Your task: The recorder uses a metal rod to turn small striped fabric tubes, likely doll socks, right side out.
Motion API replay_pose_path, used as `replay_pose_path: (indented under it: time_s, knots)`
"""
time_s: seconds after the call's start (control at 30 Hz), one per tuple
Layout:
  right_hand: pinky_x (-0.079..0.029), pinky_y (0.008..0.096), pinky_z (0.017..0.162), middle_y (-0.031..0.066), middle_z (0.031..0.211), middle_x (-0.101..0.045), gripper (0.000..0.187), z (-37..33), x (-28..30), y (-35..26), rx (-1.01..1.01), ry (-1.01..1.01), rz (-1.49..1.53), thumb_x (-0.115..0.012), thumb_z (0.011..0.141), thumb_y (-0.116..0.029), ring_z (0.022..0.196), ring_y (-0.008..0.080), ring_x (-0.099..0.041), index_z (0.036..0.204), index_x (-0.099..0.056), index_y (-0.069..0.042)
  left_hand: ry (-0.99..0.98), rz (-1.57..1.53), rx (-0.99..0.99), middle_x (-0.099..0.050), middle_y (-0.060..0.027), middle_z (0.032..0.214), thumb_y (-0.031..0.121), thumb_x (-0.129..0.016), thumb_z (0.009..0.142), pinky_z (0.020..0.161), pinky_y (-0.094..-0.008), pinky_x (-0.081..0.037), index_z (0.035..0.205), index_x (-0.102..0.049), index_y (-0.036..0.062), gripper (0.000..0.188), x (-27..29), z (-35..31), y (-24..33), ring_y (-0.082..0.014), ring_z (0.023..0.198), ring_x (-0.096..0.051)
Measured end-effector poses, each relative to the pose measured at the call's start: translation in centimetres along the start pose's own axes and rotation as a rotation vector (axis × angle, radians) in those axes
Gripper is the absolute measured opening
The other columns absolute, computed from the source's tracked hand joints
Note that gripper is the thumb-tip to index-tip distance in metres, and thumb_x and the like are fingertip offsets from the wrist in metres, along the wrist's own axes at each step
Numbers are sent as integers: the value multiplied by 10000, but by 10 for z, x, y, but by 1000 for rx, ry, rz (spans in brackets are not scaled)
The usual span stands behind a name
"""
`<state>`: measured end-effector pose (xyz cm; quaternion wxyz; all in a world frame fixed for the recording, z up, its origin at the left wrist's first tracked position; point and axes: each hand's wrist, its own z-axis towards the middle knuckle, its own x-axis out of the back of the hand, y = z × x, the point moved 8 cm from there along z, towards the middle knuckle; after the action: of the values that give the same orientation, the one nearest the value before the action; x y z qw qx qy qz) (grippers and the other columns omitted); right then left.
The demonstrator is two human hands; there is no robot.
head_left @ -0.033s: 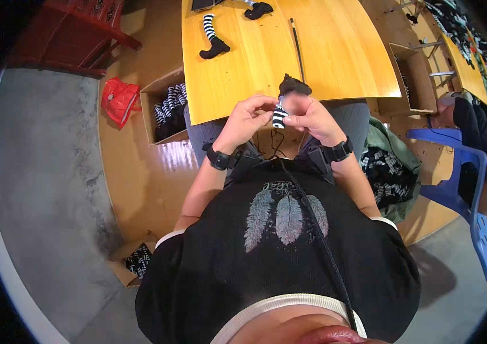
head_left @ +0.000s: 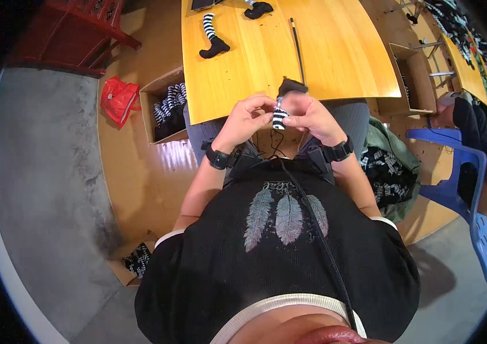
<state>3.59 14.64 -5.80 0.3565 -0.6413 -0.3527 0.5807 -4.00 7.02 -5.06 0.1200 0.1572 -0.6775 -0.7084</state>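
Observation:
Between my two hands, at the near edge of the table, is a small black-and-white striped fabric leg with a black foot end pointing away from me. My right hand is closed around its middle, thumb on the stripes; a blur covers part of these fingers. The thumb and fingertips of my left hand pinch the leg's left side. Just beyond the black foot, a thin dark stick lies on the table. A similar finished-looking striped leg with a curled black shoe lies farther left.
The yellow wooden table holds another black shoe piece. A cardboard box of striped legs stands left, beside a red bag. A green sack of striped pieces and a blue chair are right, where another person sits.
The black foot end of the held leg has tipped slightly toward the left. Both hands stay in nearly the same place.

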Motion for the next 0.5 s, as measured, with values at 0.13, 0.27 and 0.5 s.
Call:
replay_pose_path:
  time_s: [0.13, 0.27, 0.5]
  knots:
    - [-335, 130, 489, -25, 755, -561, 244, 0, 1, -2, 53, 98, -28, -639, 701, 10, 557, 5, -438, 918, -547, -54, -220, -68, 4, -499, 5, 839, 58, -615, 734, 677, -175, -382, 843, -543, 17, 136, -8, -5, 2, -79, 775, -486]
    - [-341, 131, 493, -58, 696, -510, 174, 2, 15, -1, 124, 164, -195, -642, 710, -8, 587, 2, -452, 854, -557, -56, -56, -420, 83, -531, -3, 815, 102, -657, 711, 594, -177, -404, 800, -540, 38, 160, -4, -9, -3, -67, 686, -500]
    - [-371, 141, 554, -49, 777, -533, 173, -3, 8, 8, 89, 245, -108, -629, 743, -45, 651, 9, -477, 885, -532, -60, 162, -257, 39, -561, 8, 728, 6, -609, 740, 601, -161, -438, 828, -560, 24, 102, 15, -8, -8, -51, 678, -535]
